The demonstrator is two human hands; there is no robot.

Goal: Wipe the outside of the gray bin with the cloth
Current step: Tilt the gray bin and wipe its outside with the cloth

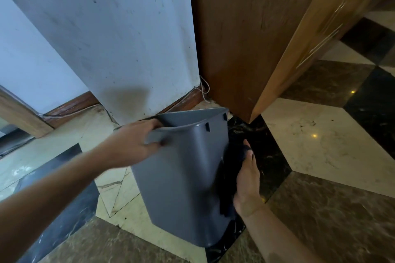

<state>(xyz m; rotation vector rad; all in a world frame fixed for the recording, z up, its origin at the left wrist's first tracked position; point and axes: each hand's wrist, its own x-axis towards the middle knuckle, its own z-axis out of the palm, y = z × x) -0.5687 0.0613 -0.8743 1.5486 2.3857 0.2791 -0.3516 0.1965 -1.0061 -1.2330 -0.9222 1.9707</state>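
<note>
While you hold it by the rim, the one gray bin (181, 177) stands on the floor (320, 134), tilted so its open top leans away from you toward the wall (106, 38). It sits just before the corner where that white wall meets a brown wood panel (241, 38). Two small dark clips show on the inside of its far rim.

Your left hand (136, 145) is closed on the near-left rim, fingers curled over the edge and thumb under it. Your right hand (248, 179) lies flat along the bin's right side, fingers extended, pressing one dark cloth (229, 168) against the outer wall. That cloth hangs between palm and bin, bunched up at your fingertips.

Both your forearms are bare.

Around the bin, the floor is polished stone in cream, brown and black tiles, scuffed near the corner. One thin cord (204, 89) runs along the wood skirting (72, 107) at the foot of the wall.
</note>
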